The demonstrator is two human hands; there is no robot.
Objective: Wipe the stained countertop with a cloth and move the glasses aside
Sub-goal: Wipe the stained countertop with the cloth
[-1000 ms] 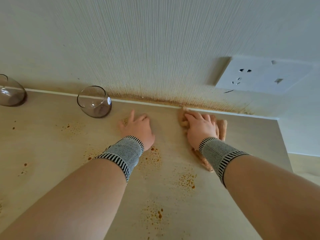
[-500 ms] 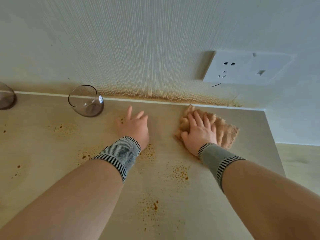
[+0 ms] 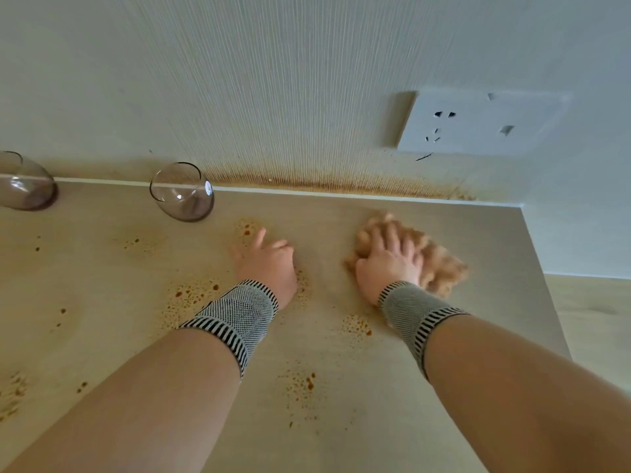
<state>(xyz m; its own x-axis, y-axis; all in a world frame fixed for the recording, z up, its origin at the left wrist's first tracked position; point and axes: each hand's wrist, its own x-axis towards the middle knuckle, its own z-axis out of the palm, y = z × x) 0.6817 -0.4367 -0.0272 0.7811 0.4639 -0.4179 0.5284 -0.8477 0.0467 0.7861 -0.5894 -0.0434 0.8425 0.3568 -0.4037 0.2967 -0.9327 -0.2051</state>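
My right hand (image 3: 389,259) presses down on a tan fluffy cloth (image 3: 440,268) on the beige countertop (image 3: 102,285), right of centre and a little in front of the wall. The cloth is blurred. My left hand (image 3: 269,261) lies flat on the counter with fingers spread, holding nothing. Orange-brown stain spots (image 3: 191,295) are scattered over the counter. A clear glass (image 3: 182,191) stands by the wall, left of my left hand. Another glass (image 3: 24,182) stands at the far left edge, partly cut off.
A brown stain streak (image 3: 341,187) runs along the base of the striped wall. A white wall socket (image 3: 478,122) sits above the counter's right end. The counter's right edge (image 3: 543,278) drops to a wooden floor (image 3: 594,319).
My right hand has dragged the cloth from against the wall toward me and to the right. My left hand has stayed flat in about the same place. The glasses have not moved.
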